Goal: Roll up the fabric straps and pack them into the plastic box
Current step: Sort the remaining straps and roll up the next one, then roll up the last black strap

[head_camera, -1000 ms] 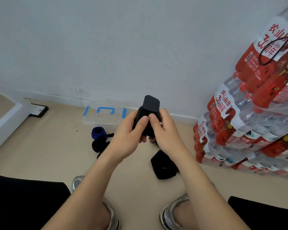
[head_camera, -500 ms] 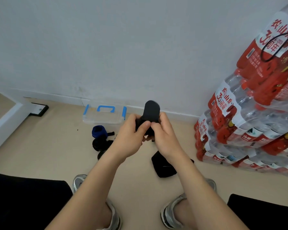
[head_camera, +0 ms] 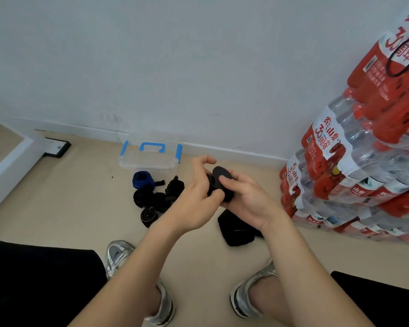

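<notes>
Head view: both hands meet in the air above the beige floor (head_camera: 64, 208), on the near right side of the clear plastic box with blue handle and latches (head_camera: 149, 160), which stands against the white wall (head_camera: 198, 67). Between them is a black fabric strap (head_camera: 219, 185), mostly wound into a thick roll. Its rounded free end stands up from the roll and points away from the person, toward the wall; which way the roll's long axis runs is hard to tell behind the fingers. The left hand (head_camera: 194, 199) has its grip clamped on the roll, thumb pressed on the near face and index finger lifted clear. The right hand (head_camera: 248, 204) also grips it, thumb on the free end and fingers curled beneath.

Just in front of the box lie a blue rolled strap (head_camera: 143, 180) and a cluster of black rolled straps (head_camera: 149, 201), touching one another. A flat black fabric piece (head_camera: 236, 228) lies nearer still, to the box's right. Well to the right of the box stand stacked packs of bottled water with red labels (head_camera: 352, 173).
</notes>
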`<state>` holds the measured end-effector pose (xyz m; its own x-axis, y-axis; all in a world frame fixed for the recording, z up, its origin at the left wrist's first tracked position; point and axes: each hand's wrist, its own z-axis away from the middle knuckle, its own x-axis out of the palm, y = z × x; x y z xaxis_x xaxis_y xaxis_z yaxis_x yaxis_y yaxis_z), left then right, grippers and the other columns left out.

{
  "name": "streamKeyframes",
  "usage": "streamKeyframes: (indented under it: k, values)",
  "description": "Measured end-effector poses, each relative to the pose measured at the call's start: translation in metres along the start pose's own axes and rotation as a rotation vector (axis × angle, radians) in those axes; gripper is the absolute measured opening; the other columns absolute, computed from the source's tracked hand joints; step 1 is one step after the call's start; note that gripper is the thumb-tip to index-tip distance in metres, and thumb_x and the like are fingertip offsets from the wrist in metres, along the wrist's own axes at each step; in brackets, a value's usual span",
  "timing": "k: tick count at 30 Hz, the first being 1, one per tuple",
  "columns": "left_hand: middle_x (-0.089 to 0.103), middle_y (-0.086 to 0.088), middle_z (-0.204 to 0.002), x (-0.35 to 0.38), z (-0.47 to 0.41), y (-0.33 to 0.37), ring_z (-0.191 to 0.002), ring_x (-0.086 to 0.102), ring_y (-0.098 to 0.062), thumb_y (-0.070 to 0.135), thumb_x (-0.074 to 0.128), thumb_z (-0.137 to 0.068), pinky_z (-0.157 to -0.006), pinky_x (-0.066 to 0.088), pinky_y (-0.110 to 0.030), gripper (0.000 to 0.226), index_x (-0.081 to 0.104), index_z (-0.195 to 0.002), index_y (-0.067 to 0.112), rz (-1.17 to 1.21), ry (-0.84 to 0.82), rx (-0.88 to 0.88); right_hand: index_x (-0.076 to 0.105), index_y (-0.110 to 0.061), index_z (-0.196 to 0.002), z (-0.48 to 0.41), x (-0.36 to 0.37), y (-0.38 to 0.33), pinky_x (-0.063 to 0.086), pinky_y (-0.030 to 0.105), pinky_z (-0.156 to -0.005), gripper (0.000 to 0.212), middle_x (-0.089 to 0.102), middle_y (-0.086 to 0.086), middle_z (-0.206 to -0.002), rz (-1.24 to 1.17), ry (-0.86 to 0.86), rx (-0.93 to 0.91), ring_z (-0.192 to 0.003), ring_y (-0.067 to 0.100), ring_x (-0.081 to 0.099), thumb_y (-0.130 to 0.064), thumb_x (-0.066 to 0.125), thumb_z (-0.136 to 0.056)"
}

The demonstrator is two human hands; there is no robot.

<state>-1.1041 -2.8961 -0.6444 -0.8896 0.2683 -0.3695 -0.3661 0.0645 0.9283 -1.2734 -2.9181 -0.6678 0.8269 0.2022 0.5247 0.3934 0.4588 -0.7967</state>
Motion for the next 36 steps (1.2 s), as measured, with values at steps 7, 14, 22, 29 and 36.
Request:
streamKeyframes:
  k: [7,14,22,29,36]
  values:
    - [0.063,0.001,-0.121,0.011,-0.011,-0.014,-0.101,0.065,-0.02,0.066,0.033,-0.109,-0.084,0.055,-0.034,0.042,0.048,-0.122,0.029,0.007,0.088,-0.3,0.07,-0.007,-0.111,-0.016,0.016,0.032,0.057,0.049,-0.091,0.022,0.078,0.012,-0.106,0.481,0.355,-0.268,-0.101,0.027,0.073,-0.024,0.056,-0.112]
    - [0.07,0.005,-0.108,0.01,-0.013,-0.019,-0.104,0.069,-0.017,0.038,0.042,-0.115,-0.091,0.055,-0.045,0.016,0.048,-0.113,0.024,-0.031,0.219,-0.124,0.063,-0.005,-0.114,-0.027,0.029,0.043,0.06,0.041,-0.096,0.014,0.076,0.016,-0.109,-0.005,0.429,-0.237,-0.106,0.027,0.073,-0.018,0.062,-0.11]
    - [0.063,0.006,-0.112,0.01,-0.016,-0.038,-0.101,0.063,-0.003,0.021,0.042,-0.114,-0.083,0.05,-0.025,0.009,0.047,-0.122,0.023,-0.041,0.139,-0.02,0.057,-0.015,-0.107,-0.03,-0.002,0.04,0.035,0.029,-0.05,0.032,0.06,0.005,-0.081,0.215,0.236,0.048,-0.059,0.017,0.048,-0.047,0.06,-0.105]
    - [0.068,-0.008,-0.103,0.025,-0.03,-0.083,-0.086,0.066,-0.013,0.041,0.042,-0.113,-0.063,0.048,-0.018,0.032,0.049,-0.114,0.01,-0.165,-0.023,-0.361,0.054,-0.027,-0.069,-0.042,-0.013,0.105,0.035,0.022,-0.045,0.031,0.052,-0.009,-0.057,0.325,0.584,-0.036,-0.05,0.011,0.047,-0.028,0.052,-0.1]
    - [0.049,-0.007,-0.121,0.032,-0.027,-0.152,-0.101,0.058,-0.024,0.033,0.055,-0.111,-0.087,0.048,-0.033,0.025,0.05,-0.128,0.015,-0.464,-0.259,-0.398,0.067,-0.015,-0.083,-0.048,-0.069,0.129,0.057,0.039,-0.059,0.039,0.075,0.003,-0.081,1.107,0.276,0.23,-0.072,0.027,0.074,-0.03,0.045,-0.111]
